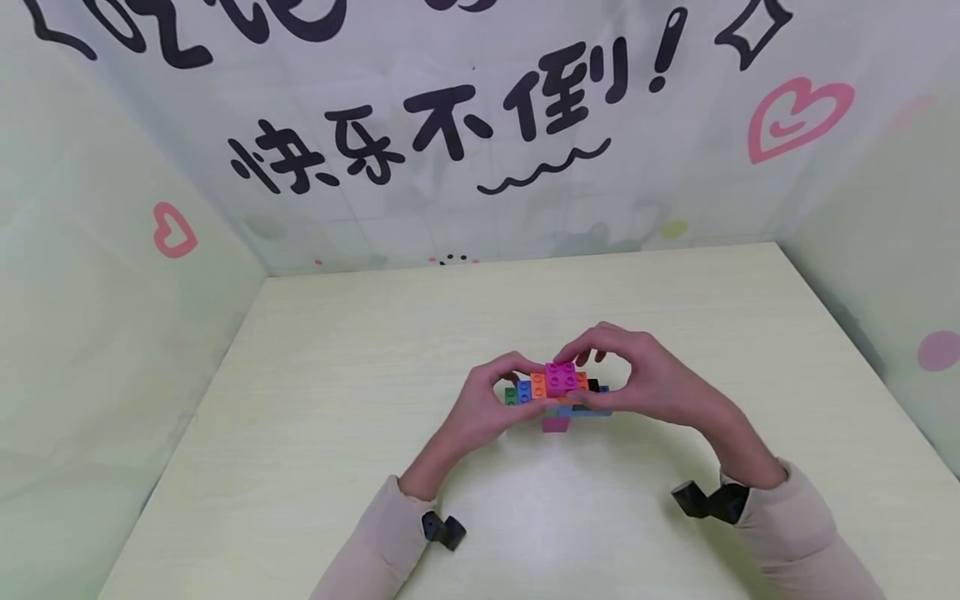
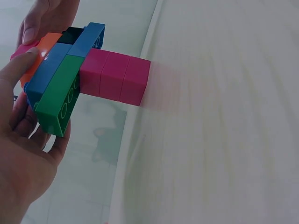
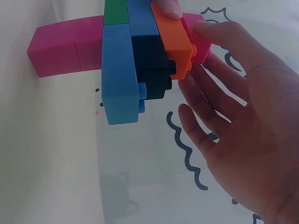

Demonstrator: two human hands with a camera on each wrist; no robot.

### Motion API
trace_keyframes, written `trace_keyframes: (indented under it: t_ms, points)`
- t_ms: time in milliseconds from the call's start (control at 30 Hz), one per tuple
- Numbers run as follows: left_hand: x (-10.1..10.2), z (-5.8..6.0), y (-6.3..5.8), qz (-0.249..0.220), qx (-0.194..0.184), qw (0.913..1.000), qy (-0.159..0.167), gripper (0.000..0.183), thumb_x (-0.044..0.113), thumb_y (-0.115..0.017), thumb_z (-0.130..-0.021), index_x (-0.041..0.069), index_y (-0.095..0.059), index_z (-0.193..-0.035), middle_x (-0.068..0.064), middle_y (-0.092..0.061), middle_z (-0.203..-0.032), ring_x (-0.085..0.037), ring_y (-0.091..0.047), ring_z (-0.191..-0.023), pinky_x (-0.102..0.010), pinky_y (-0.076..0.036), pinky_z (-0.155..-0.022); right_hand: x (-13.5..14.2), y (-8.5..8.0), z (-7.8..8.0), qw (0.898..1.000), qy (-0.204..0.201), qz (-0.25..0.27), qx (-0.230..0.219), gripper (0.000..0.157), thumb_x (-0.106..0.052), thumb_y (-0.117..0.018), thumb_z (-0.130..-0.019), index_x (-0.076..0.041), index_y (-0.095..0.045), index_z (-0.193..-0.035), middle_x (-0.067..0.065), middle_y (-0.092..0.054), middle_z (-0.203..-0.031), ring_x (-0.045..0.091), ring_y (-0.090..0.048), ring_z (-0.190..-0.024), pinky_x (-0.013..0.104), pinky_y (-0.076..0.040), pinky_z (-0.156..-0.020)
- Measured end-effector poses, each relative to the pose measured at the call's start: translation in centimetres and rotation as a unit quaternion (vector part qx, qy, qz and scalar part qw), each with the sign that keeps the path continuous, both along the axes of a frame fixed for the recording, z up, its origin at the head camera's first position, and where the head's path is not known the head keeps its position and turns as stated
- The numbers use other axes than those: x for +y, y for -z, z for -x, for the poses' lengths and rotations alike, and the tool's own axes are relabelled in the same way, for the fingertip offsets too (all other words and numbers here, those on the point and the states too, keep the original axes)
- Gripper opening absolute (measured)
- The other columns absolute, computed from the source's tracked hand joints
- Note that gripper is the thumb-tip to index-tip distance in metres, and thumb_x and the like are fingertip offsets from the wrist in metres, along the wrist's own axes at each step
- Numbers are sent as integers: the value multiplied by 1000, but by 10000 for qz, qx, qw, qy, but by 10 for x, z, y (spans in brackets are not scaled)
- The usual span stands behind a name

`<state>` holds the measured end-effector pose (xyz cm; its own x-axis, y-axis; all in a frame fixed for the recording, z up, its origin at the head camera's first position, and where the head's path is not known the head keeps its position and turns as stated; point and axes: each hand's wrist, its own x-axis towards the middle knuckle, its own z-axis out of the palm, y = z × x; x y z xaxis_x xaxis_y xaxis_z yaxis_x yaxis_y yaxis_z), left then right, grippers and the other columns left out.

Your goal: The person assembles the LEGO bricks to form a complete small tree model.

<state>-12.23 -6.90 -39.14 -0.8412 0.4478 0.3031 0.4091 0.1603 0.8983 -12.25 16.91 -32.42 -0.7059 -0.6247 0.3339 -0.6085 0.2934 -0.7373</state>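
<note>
A built-up toy-brick model (image 1: 537, 387) stands on the table on a column of three pink bricks (image 2: 114, 77). Above that column lie a green brick (image 2: 60, 93) and a light blue brick (image 3: 119, 74), then a blue and a black brick (image 3: 152, 65), then an orange brick (image 3: 173, 39). My left hand (image 1: 483, 404) grips the model's left side, thumb in front and fingers behind. At the top, a pink brick (image 1: 561, 379) sits on the orange layer, and my right hand (image 1: 652, 375) pinches it between thumb and fingers.
The pale wooden table (image 1: 337, 358) is bordered by a back wall sheet (image 1: 375, 225) with dark lettering and by side sheets. Black wrist devices (image 1: 712, 502) are worn over both sleeves.
</note>
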Motion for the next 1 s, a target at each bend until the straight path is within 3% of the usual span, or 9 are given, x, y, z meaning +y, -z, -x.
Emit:
trace_keyframes:
  t_ms: [167,300,500,733,1000]
  points:
    - [-1,8,20,6,29,10000,-5,31,11,-81,-81,11,-68,-110,4,-68,-105,-14,-57,-97,-44,-46,-89,4,14,5,9999,18,54,96,46,-1,-85,-73,-10,-67,-115,0,-66,-106,17,-56,-95,29,-46,-79]
    - [-3,10,23,9,107,9999,42,32,15,-82,-82,16,-68,-111,8,-67,-105,-14,-57,-97,-40,-46,-88,6,26,11,9997,21,37,235,44,-10,-86,-76,-18,-68,-115,-10,-65,-105,15,-57,-95,29,-46,-78]
    - [-7,11,22,57,167,9997,138,34,20,-81,-83,19,-67,-114,10,-66,-107,-14,-58,-99,-40,-47,-87,4,29,13,9995,-64,68,298,41,-18,-84,-79,-23,-68,-116,-14,-64,-104,10,-56,-96,28,-46,-78]
    - [-8,-5,-22,-350,499,9979,239,36,1,-77,-82,0,-63,-116,-8,-66,-112,-26,-59,-104,-46,-49,-83,3,29,12,9990,-146,192,376,46,-11,-87,-75,-19,-69,-117,-11,-65,-102,11,-56,-93,28,-46,-76]
    - [-9,-7,-30,-307,866,9956,179,32,0,-78,-81,0,-66,-111,-10,-68,-107,-29,-60,-100,-54,-48,-81,1,29,11,9989,-164,246,358,45,-9,-86,-75,-19,-70,-116,-11,-63,-97,9,-56,-92,26,-46,-74]
